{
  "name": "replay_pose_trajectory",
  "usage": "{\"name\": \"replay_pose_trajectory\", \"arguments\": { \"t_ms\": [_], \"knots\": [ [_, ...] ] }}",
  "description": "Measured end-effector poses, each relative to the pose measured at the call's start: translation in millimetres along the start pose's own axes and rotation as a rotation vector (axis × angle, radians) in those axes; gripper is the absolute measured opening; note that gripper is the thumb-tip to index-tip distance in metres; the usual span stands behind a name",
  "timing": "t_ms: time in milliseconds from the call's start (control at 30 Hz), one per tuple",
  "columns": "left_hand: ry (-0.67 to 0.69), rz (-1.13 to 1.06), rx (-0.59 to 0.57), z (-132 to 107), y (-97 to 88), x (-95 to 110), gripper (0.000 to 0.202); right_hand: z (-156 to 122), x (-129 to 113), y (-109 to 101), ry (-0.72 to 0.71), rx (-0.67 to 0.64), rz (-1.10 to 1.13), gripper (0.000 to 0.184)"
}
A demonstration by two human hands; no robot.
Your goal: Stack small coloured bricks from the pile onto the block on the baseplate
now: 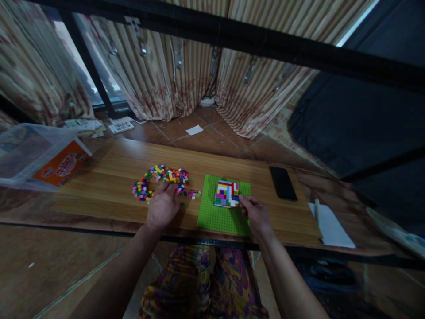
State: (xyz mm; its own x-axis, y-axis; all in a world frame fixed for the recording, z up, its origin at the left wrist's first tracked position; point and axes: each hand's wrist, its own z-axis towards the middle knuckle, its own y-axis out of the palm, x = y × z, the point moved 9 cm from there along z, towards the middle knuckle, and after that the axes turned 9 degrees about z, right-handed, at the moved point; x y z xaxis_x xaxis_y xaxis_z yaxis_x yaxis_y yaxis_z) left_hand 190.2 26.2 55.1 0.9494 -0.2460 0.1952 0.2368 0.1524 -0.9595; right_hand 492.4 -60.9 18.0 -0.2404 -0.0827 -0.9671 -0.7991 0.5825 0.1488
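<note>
Scene is looking dim; upper-left window (80,62) is glowing, counter (121,153) is catching glare (faint, far-left), outer edges are bending, blurring.

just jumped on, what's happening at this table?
A person is working with small toy bricks using both hands. The left hand reaches down at the near edge of the loose bricks; whether it has picked one up is hidden. The right hand has its fingertips at the right edge of a multicoloured brick build, which sits on a green baseplate. A black phone lies to the right, and a clear plastic bin stands at the left end.
</note>
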Motion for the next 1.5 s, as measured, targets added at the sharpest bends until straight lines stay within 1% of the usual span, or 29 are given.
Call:
{"name": "replay_pose_trajectory", "arguments": {
  "t_ms": [167, 367, 533, 667, 767, 867, 933, 1000, 1067, 1133, 1233, 1300, 1400, 1500],
  "knots": [
    [-0.012, -0.011, -0.025, -3.3, 2.1, 7.4, 0.03, -0.7, -2.9, -0.6, -0.035, 0.016, -0.027, 0.044],
    [-0.028, -0.021, 0.003, -5.5, 8.4, 0.7, 0.034, -4.6, -7.1, 4.6, -0.073, 0.024, -0.068, 0.045],
    [-0.039, -0.027, 0.006, -5.2, 9.5, -3.2, 0.033, -4.6, -4.5, 2.6, -0.102, 0.041, -0.079, 0.044],
    [-0.031, -0.056, 0.025, -4.3, 7.8, -1.9, 0.033, -0.4, -3.0, 1.0, -0.117, 0.037, -0.118, 0.04],
    [-0.025, -0.093, 0.039, -4.3, 5.1, -0.9, 0.032, 2.9, -0.8, -0.2, -0.091, 0.05, -0.135, 0.039],
    [-0.04, -0.162, 0.055, -4.4, -1.5, -0.6, 0.032, 4.4, -1.0, -0.1, -0.073, 0.061, -0.13, 0.039],
    [-0.058, -0.243, 0.07, -5.0, -7.8, 0.7, 0.032, 4.3, -2.7, 1.0, -0.072, 0.055, -0.138, 0.038],
    [-0.065, -0.369, 0.071, -6.6, -11.9, 5.3, 0.03, 3.9, -4.7, 2.1, -0.075, 0.046, -0.152, 0.037],
    [-0.083, -0.524, 0.054, -10.2, -10.9, 11.7, 0.029, 3.6, -7.2, 2.5, -0.086, 0.042, -0.169, 0.036],
    [-0.149, -0.696, 0.016, -16.7, -2.6, 17.1, 0.027, 4.1, -10.2, 3.4, -0.11, 0.035, -0.199, 0.035],
    [-0.303, -0.975, -0.086, -31.2, 20.5, 25.2, 0.029, 5.5, -15.3, 6.3, -0.165, 0.013, -0.259, 0.032],
    [-0.378, -1.118, -0.162, -41.0, 34.2, 32.0, 0.03, 5.8, -17.7, 8.5, -0.189, -0.004, -0.285, 0.031],
    [-0.435, -1.212, -0.247, -51.1, 44.0, 37.4, 0.029, 4.4, -18.6, 11.1, -0.189, -0.028, -0.276, 0.032],
    [-0.474, -1.236, -0.276, -55.1, 44.9, 34.9, 0.028, 1.9, -15.8, 11.2, -0.162, -0.02, -0.235, 0.033]
  ]
}}
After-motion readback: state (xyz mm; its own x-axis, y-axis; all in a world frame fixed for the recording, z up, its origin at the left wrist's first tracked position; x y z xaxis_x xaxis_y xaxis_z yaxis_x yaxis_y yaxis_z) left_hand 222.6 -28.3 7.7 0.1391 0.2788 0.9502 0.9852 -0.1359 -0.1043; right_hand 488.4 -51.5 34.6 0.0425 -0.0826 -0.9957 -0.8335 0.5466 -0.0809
